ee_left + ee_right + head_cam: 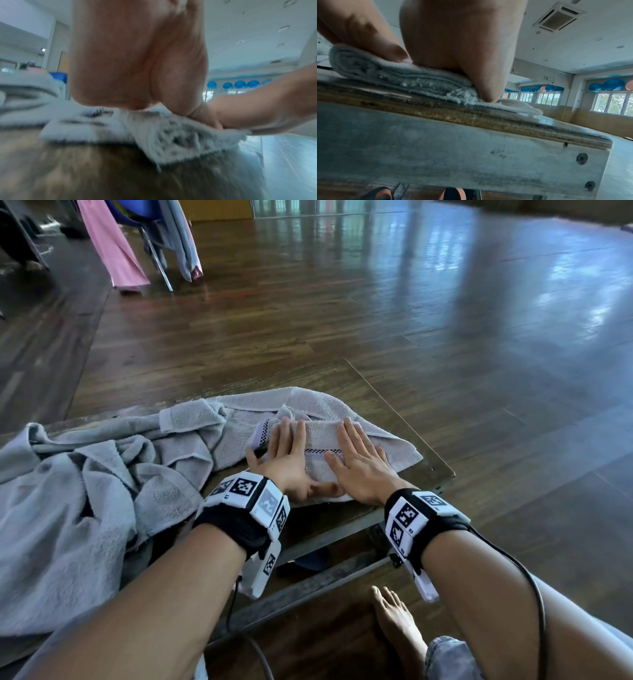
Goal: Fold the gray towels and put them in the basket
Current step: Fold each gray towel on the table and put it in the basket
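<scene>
A small folded gray towel with a checkered trim lies near the right end of the low wooden table. My left hand and right hand both press flat on it, fingers straight, side by side. In the right wrist view the folded towel shows several layers under my palm at the table edge. The left wrist view is blurred; the towel lies under my palm. A larger gray towel lies spread beneath it. No basket is in view.
A crumpled heap of gray towels covers the table's left part. The table corner is just right of my hands. My bare foot rests on the wood floor below. A chair with pink and gray cloths stands far left.
</scene>
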`<action>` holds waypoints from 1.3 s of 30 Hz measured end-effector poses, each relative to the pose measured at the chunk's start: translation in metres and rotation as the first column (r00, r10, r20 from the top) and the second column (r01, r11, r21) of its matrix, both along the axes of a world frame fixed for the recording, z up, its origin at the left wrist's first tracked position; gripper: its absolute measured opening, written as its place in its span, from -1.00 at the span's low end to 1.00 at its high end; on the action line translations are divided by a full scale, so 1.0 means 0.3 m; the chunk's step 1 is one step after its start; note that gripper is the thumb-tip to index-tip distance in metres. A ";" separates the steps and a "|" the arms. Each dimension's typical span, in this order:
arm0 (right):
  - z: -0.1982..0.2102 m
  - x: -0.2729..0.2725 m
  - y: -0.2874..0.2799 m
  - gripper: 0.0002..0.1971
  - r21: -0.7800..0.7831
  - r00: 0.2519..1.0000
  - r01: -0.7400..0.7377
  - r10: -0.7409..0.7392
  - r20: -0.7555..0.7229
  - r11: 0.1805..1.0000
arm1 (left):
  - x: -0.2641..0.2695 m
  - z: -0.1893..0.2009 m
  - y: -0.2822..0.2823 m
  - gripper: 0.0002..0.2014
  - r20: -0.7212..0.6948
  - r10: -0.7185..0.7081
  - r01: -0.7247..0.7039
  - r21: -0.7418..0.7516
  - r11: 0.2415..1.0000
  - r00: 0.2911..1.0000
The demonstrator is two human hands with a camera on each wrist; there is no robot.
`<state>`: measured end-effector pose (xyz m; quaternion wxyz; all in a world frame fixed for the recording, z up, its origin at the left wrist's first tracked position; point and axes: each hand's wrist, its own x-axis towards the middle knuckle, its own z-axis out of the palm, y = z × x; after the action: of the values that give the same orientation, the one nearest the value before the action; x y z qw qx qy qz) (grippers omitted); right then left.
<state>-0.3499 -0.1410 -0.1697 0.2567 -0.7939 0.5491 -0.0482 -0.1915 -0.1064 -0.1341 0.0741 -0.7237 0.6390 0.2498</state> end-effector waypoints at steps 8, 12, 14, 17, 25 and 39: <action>-0.014 0.006 -0.014 -0.29 -0.006 1.000 -0.002 0.001 -0.013 1.000 | 0.073 0.070 -0.002 -0.07 -0.046 0.299 -0.302 -0.214 0.929 0.953; -0.013 0.005 -0.016 -0.28 -0.004 1.000 -0.006 0.006 -0.024 1.000 | 0.080 0.032 -0.015 -0.41 -0.212 0.379 -0.429 -0.290 0.856 0.901; -0.009 0.005 -0.013 -0.28 -0.005 1.000 -0.010 0.010 -0.030 1.000 | 0.079 0.006 -0.012 -0.39 -0.272 0.376 -0.439 -0.229 0.869 0.886; -0.004 0.005 -0.005 -0.27 -0.011 0.999 -0.014 0.013 -0.032 1.000 | 0.076 -0.005 -0.013 -0.50 -0.368 0.344 -0.446 -0.243 0.861 0.864; 0.075 0.033 0.041 -0.13 0.002 0.975 0.187 -0.186 0.124 0.982 | 0.019 0.087 0.017 -0.63 -0.767 0.194 -0.572 -0.259 0.778 0.611; 0.409 0.170 0.260 -0.41 0.242 0.670 0.287 -0.375 0.640 0.927 | 0.280 0.447 0.294 -0.52 -0.837 -0.033 -0.461 -0.333 0.823 0.546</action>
<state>-0.2989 -0.0630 -0.0471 0.4729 -0.5911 0.5545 -0.3457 -0.1076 -0.0181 -0.0001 -0.4578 -0.5928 0.5434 0.3790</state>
